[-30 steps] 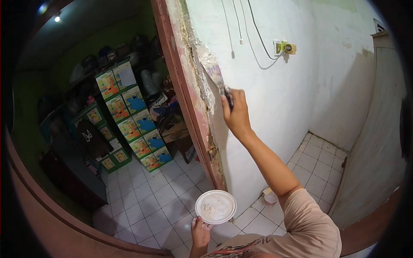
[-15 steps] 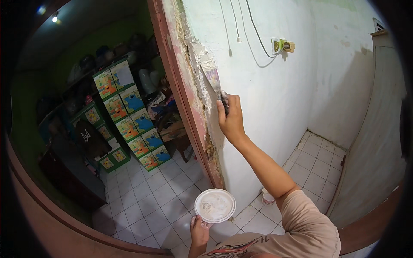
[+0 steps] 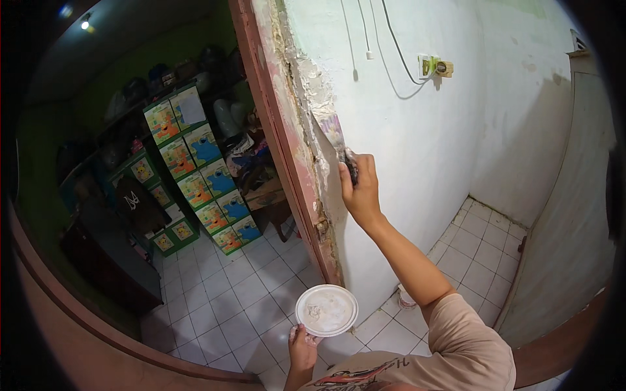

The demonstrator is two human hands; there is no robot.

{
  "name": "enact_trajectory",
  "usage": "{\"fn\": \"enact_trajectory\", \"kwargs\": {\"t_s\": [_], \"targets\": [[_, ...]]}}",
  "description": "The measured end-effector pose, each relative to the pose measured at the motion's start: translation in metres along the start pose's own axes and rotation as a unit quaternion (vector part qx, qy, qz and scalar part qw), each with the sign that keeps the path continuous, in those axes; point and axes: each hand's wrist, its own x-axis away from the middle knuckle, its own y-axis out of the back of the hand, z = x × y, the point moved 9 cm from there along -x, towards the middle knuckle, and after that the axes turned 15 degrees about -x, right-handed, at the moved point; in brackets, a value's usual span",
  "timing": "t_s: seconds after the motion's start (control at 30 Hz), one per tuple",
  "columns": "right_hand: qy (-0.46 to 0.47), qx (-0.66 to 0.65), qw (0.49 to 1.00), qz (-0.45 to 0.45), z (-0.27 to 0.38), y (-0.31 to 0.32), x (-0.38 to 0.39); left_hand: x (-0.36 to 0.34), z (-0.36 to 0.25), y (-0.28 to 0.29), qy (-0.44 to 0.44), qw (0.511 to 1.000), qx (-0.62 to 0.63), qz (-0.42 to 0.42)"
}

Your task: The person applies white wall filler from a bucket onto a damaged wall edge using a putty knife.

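Note:
My right hand (image 3: 362, 186) is closed round the dark handle of a putty knife (image 3: 331, 135). Its wide blade, smeared white and purple, lies against the wall edge beside the door frame. White putty (image 3: 319, 91) sits in a rough, thick strip above the blade, along the chipped edge of the white wall (image 3: 417, 143). Low in front of me, my left hand (image 3: 302, 348) grips the rim of a round white plastic lid (image 3: 327, 311). A small lump and smears of putty lie on the lid. White residue coats my left fingers.
The reddish-brown door frame (image 3: 270, 124) runs beside the damaged edge. An electrical socket with a plug (image 3: 435, 67) and hanging cables are on the wall. A small tub (image 3: 407, 300) stands on the tiled floor. Beyond the doorway is a patterned drawer cabinet (image 3: 195, 169); a pale door (image 3: 554, 195) stands right.
My right hand and the putty knife have slid down the wall edge and slightly to the right. The left hand holds the lid in nearly the same place.

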Motion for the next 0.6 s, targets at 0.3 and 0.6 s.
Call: {"fn": "enact_trajectory", "kwargs": {"t_s": [0.3, 0.6], "targets": [[0.045, 0.004, 0.999, -0.011, 0.016, -0.008, -0.037, -0.004, 0.001, -0.003, 0.002, 1.0, -0.003, -0.008], [0.066, 0.01, 0.997, -0.026, 0.026, -0.01, -0.032, -0.001, 0.002, 0.003, 0.012, 1.0, -0.007, -0.019]]}}
